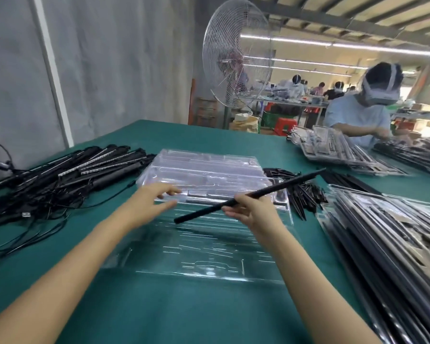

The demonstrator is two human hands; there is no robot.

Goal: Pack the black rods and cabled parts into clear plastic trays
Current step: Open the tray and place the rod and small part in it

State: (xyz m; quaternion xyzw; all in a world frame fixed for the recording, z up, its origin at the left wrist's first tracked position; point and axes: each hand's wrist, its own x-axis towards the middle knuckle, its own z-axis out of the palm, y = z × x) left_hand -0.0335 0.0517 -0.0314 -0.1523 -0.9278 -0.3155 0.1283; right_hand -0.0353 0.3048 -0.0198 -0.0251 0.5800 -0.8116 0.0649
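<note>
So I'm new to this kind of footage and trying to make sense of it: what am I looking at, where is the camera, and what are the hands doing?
There is no machine here. A person works with bare hands, and the single picture comes from a camera worn on their head, looking forward and down. The right hand pinches a black rod above a clear tray that lies on the green table. The left hand reaches, fingers straight, to a stack of clear trays just behind it. A pile of black cabled parts lies to the left, and filled trays lie to the right. Across the table another person handles similar trays, and a fan stands behind.
</note>
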